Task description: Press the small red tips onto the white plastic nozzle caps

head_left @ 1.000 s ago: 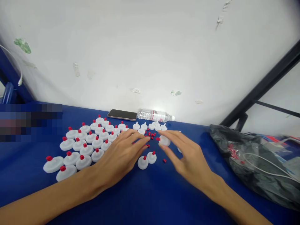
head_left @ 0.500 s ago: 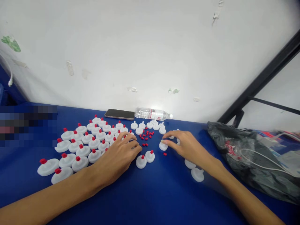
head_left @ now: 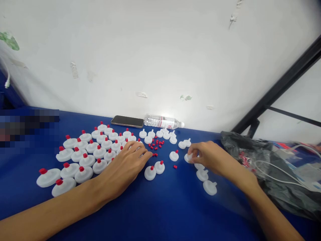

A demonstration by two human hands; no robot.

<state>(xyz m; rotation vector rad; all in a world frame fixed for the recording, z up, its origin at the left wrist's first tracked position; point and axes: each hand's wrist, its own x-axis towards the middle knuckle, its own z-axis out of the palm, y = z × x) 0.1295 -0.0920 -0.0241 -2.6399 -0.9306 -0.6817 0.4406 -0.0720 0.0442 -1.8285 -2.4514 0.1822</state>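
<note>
My left hand lies over the right edge of a large group of white nozzle discs wearing red caps. Its fingers are bent but apart, the index fingertip by the loose small red caps. At the right, thumb and fingers of my right hand pinch an uncapped white nozzle disc at its stem, which the fingers partly hide. Between my hands stand a red-capped disc, a single loose red cap and two more red-capped discs.
More uncapped discs lie below my right hand, others by the wall. A phone and a clear bottle rest along the wall. On the right are a black plastic bag and a white cable.
My right hand has let go of the disc in the middle, which now shows a red cap, and has moved right to an uncapped disc. The left index finger has stretched slightly towards the loose caps.
</note>
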